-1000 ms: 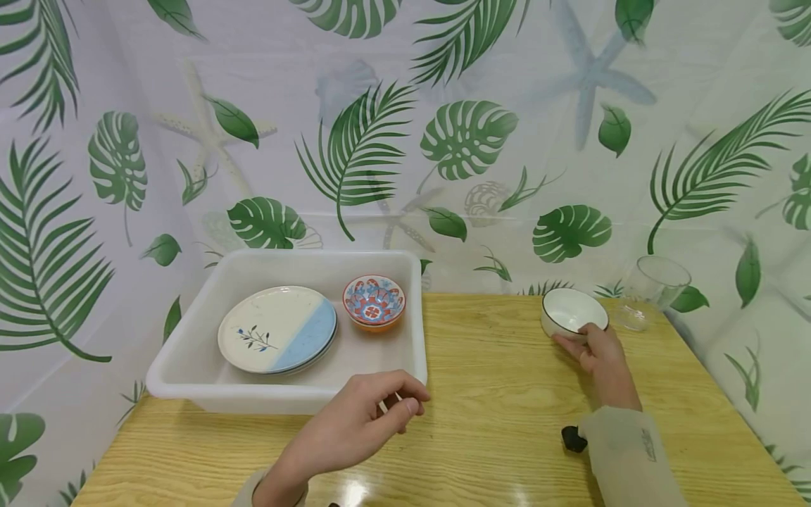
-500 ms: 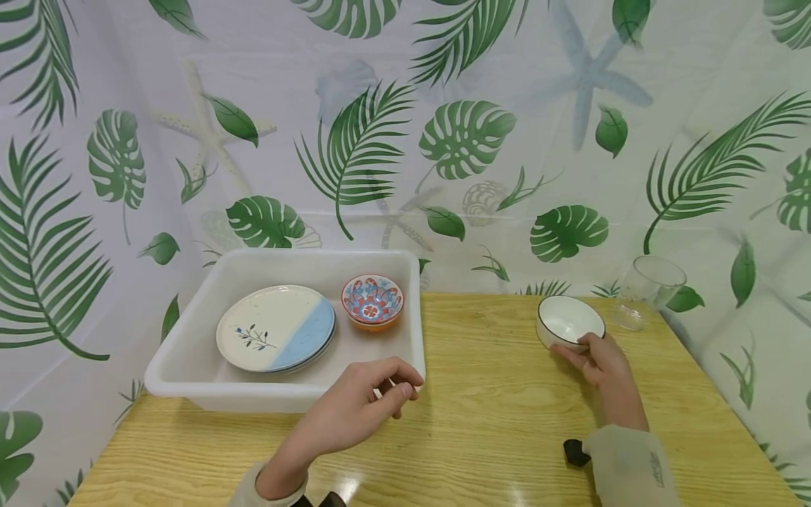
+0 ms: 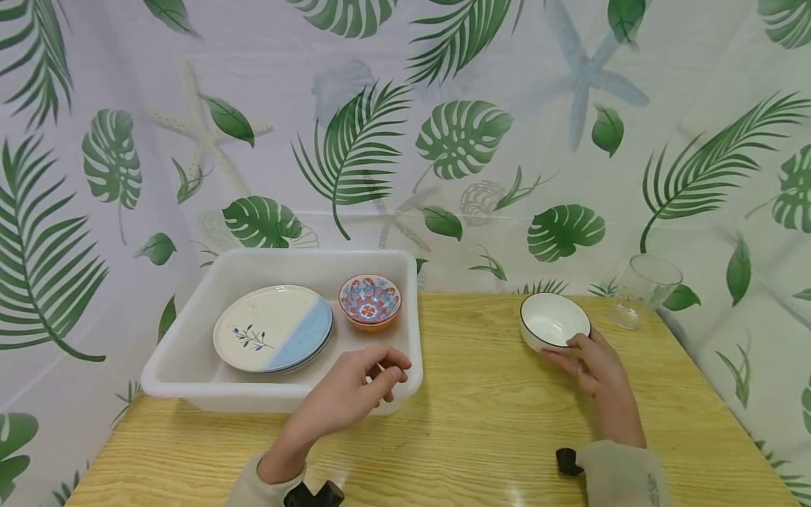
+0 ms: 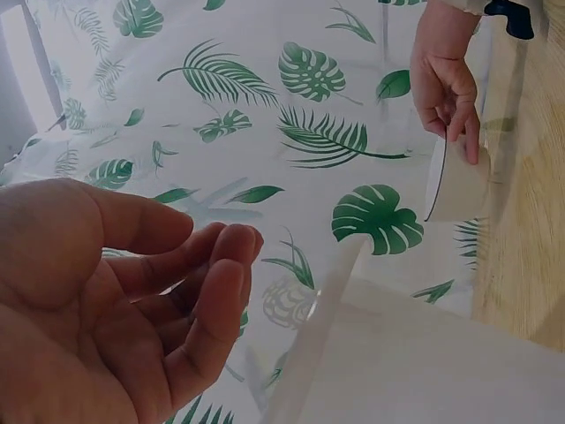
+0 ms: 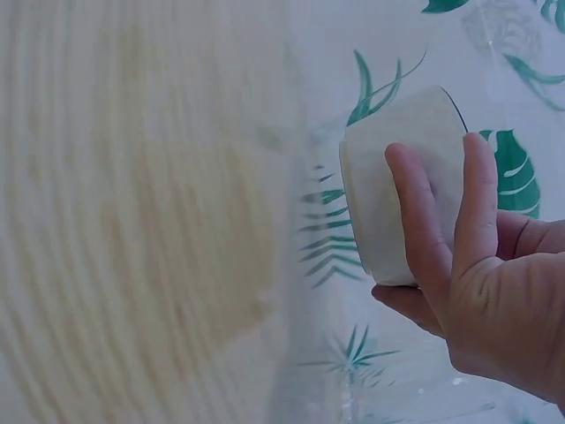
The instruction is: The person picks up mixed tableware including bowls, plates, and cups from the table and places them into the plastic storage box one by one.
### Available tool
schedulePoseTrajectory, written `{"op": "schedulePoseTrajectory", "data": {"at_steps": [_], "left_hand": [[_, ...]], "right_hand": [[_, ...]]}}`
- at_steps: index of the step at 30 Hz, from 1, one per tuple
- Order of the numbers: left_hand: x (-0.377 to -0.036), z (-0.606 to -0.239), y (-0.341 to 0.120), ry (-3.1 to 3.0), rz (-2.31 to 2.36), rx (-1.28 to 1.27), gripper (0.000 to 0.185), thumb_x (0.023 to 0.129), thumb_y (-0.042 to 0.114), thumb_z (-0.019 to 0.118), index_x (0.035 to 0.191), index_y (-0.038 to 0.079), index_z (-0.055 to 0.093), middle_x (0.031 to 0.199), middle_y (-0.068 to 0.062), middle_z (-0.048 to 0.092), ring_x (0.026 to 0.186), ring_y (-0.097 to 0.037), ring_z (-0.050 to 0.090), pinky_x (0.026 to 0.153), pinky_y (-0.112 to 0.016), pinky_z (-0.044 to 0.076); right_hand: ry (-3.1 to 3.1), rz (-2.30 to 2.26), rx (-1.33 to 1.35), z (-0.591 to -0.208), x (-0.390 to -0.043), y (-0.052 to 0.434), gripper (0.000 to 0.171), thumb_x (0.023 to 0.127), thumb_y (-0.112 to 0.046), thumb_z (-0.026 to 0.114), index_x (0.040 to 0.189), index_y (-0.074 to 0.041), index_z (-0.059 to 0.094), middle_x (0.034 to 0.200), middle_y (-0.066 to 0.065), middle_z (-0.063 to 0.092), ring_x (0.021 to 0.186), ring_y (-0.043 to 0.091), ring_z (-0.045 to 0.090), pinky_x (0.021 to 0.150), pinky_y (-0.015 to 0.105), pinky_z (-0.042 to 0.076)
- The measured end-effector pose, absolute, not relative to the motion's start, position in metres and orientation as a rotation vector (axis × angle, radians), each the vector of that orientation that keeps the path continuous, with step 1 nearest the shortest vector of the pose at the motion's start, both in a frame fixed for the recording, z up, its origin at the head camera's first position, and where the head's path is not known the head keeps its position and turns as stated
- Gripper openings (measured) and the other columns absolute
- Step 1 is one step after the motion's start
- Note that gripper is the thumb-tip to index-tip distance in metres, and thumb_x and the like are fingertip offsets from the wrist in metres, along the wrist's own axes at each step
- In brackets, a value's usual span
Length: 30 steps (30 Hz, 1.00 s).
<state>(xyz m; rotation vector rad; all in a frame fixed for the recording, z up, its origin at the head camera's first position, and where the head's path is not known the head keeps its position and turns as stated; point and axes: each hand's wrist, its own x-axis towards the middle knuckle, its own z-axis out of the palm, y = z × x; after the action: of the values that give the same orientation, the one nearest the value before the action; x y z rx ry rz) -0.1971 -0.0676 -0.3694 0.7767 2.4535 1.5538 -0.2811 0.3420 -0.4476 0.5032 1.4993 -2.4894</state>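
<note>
A white bowl with a thin dark rim (image 3: 552,320) is held up by my right hand (image 3: 592,362), thumb over the near rim and fingers under its side. In the right wrist view the bowl (image 5: 397,190) shows clear of the tabletop, fingers spread along its outer wall. My left hand (image 3: 355,387) hovers by the front right edge of the white plastic tub (image 3: 415,352), its fingers loosely bent around nothing. Inside the tub lie stacked oval plates (image 3: 272,327), cream and light blue with a sprig. Beside them sit stacked red-and-blue patterned bowls (image 3: 369,301).
A clear glass (image 3: 643,289) stands at the back right corner of the wooden table (image 3: 481,422). Behind the table hangs a white leaf-print cloth (image 3: 469,70), which also covers both sides. Dark wrist devices (image 3: 313,495) sit at the sleeves.
My right hand has lifted the white bowl and brought it left, away from the glass. My left hand has shifted slightly up and left over the tub's edge.
</note>
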Motion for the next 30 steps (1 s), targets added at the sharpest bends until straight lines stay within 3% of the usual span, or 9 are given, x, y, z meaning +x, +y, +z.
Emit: {"op": "schedulePoseTrajectory", "data": {"at_steps": [7,12,16,19,30], "left_hand": [[-0.203,-0.373,-0.068,2.447,1.596,0.712,0.022,0.101,0.008,0.051,0.12,0.004,0.063,0.105,-0.008,0.066,0.073,-0.015,0.063,0.062,-0.028,0.055],[-0.206,-0.375,-0.068,2.452,1.621,0.685,0.027,0.101,0.008,0.051,0.127,0.007,0.059,0.112,-0.009,0.064,0.075,-0.017,0.064,0.063,-0.029,0.055],[-0.207,-0.376,-0.068,2.439,1.657,0.682,0.033,0.101,0.007,0.052,0.134,0.008,0.054,0.119,-0.012,0.061,0.077,-0.021,0.065,0.063,-0.03,0.055],[-0.207,-0.376,-0.068,2.426,1.691,0.672,0.037,0.101,0.007,0.052,0.138,0.009,0.051,0.123,-0.013,0.059,0.078,-0.022,0.065,0.064,-0.031,0.056],[-0.206,-0.378,-0.061,2.333,1.721,0.662,0.048,0.103,0.013,0.05,0.15,0.01,0.037,0.138,-0.021,0.05,0.083,-0.025,0.067,0.066,-0.033,0.058]], "right_hand": [[1.729,-2.391,0.333,-0.429,-0.272,0.323,0.076,0.099,0.002,0.031,0.16,-0.024,-0.004,0.155,0.026,0.011,0.084,0.024,0.074,0.08,0.029,0.058],[1.833,-2.347,0.204,-0.415,-0.259,0.309,0.073,0.099,0.001,0.034,0.161,-0.018,0.0,0.142,0.019,0.031,0.085,0.023,0.074,0.076,0.029,0.059],[1.902,-2.32,0.076,-0.405,-0.249,0.298,0.07,0.098,0.001,0.035,0.16,-0.01,0.005,0.123,0.004,0.055,0.084,0.025,0.074,0.072,0.029,0.06],[1.942,-2.294,-0.001,-0.397,-0.242,0.289,0.07,0.097,0.002,0.036,0.16,-0.007,0.007,0.114,-0.003,0.061,0.083,0.026,0.074,0.071,0.03,0.06],[1.942,-2.267,-0.271,-0.374,-0.221,0.261,0.067,0.095,0.008,0.035,0.158,0.0,0.014,0.117,0.004,0.064,0.079,0.032,0.074,0.067,0.032,0.06]]}}
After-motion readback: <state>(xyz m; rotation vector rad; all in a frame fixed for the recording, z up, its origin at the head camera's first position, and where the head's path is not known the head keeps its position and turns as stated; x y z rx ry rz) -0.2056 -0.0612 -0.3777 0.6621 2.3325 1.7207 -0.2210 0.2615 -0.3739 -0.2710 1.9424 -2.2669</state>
